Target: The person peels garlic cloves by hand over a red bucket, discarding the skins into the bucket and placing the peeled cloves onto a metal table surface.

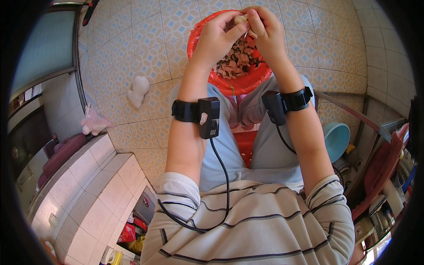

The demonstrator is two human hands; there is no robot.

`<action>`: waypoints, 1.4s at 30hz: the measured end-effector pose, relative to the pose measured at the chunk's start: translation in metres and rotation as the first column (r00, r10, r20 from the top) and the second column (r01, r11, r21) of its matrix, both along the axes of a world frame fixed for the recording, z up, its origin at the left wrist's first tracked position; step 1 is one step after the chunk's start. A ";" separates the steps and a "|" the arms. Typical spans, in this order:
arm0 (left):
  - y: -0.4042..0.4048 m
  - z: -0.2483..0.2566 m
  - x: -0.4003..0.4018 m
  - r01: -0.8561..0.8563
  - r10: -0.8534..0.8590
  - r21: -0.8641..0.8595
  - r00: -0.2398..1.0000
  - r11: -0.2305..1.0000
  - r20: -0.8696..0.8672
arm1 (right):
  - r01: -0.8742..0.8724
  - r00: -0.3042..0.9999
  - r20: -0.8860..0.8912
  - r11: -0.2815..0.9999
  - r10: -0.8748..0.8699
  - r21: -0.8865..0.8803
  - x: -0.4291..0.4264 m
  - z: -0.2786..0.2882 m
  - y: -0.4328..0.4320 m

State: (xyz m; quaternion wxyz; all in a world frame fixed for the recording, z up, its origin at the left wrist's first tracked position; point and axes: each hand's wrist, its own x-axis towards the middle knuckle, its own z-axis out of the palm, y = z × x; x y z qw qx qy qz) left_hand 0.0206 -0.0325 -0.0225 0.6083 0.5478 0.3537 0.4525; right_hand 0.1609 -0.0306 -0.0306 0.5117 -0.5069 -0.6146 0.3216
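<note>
My left hand (220, 34) and my right hand (268, 29) meet at the top of the view, both closed round a small pale piece of dough (240, 19), perhaps a dumpling. Part of the piece is covered by my fingers, and a thin pale strip shows below it near my right thumb. Beneath my hands stands a round container lined with a red plastic bag (223, 85). It holds a heap of pinkish scraps mixed with darker bits (237, 61). Each forearm wears a black strap with a small cabled box.
A white plush-like object (138, 91) lies on the patterned tile floor, with a pink plush toy (94, 121) farther left. Tiled steps (96, 198) rise at the lower left. On the right are a blue basin (336, 142) and a metal frame (351, 112).
</note>
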 end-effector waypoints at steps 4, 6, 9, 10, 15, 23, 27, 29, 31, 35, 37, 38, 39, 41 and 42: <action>-0.002 -0.005 0.000 0.010 -0.009 0.030 0.999 0.999 -0.037 | 0.014 1.000 0.003 1.000 -0.014 0.017 -0.001 0.001 -0.002; -0.001 -0.010 0.002 -0.009 0.014 0.074 0.998 0.997 -0.063 | 0.022 0.998 0.065 0.999 -0.024 0.037 -0.001 0.002 -0.002; -0.005 -0.004 0.009 -0.057 0.090 0.173 0.977 0.983 -0.192 | 0.074 0.969 0.217 0.974 -0.121 0.215 -0.005 0.005 -0.005; -0.007 0.000 0.012 -0.081 0.148 0.230 0.945 0.970 -0.291 | 0.076 0.968 0.218 0.974 -0.124 0.215 -0.006 0.005 -0.005; -0.005 -0.011 0.022 -0.194 0.280 0.290 0.914 0.937 -0.293 | 0.162 0.961 0.202 0.977 -0.188 0.136 -0.013 0.003 -0.006; -0.001 -0.012 0.024 -0.340 0.400 0.249 0.880 0.907 -0.256 | 0.168 0.985 -0.049 0.985 -0.166 0.036 -0.019 0.007 -0.005; 0.008 -0.016 0.019 -0.340 0.340 0.011 0.939 0.940 -0.054 | -0.015 0.824 -0.547 0.960 -0.146 -0.278 -0.016 0.005 0.002; 0.010 -0.013 0.017 -0.263 0.276 -0.188 0.960 0.946 0.047 | -0.062 0.782 -0.607 0.952 -0.141 -0.301 -0.013 0.002 0.004; 0.008 -0.006 0.019 -0.179 0.249 -0.330 0.951 0.927 0.182 | -0.238 0.679 -0.734 0.945 -0.004 -0.226 -0.007 -0.001 0.003; 0.009 -0.006 0.018 -0.124 0.225 -0.378 0.945 0.918 0.236 | -0.305 0.591 -0.806 0.914 -0.041 -0.270 -0.004 -0.011 0.008; 0.010 -0.007 0.016 -0.106 0.228 -0.433 0.943 0.895 0.241 | -0.208 0.583 -0.776 0.878 -0.243 -0.431 -0.013 0.005 0.006; 0.010 -0.008 0.015 -0.107 0.229 -0.433 0.943 0.895 0.240 | -0.210 0.581 -0.777 0.877 -0.243 -0.431 -0.013 0.005 0.006; 0.011 -0.009 0.014 -0.073 0.221 -0.454 0.933 0.888 0.283 | -0.241 0.565 -0.790 0.867 -0.240 -0.436 -0.012 0.005 0.006; 0.012 -0.010 0.012 -0.037 0.213 -0.473 0.921 0.880 0.325 | -0.273 0.547 -0.803 0.856 -0.237 -0.439 -0.010 0.005 0.006; 0.013 -0.009 0.012 -0.010 0.204 -0.485 0.915 0.874 0.348 | -0.300 0.535 -0.814 0.850 -0.226 -0.433 -0.009 0.004 0.007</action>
